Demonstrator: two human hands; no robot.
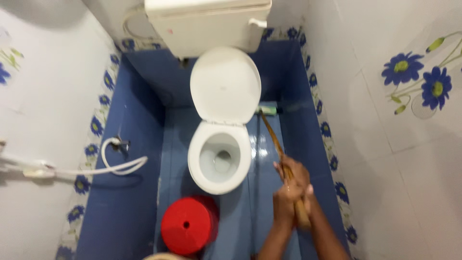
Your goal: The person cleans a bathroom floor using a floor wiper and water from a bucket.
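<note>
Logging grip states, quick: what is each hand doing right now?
Left hand: closed around the wooden handle of the floor brush.
Right hand: closed on the same handle, overlapping the left.

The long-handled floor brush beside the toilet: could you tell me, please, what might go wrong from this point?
Both hands, left hand and right hand, grip the floor brush handle near its top, and its head lies far off by the back wall, so it may twist or skid on the shiny, wet-looking blue floor. The handle runs close to the open toilet and could knock its rim. The red bucket stands near the person and could be bumped.
</note>
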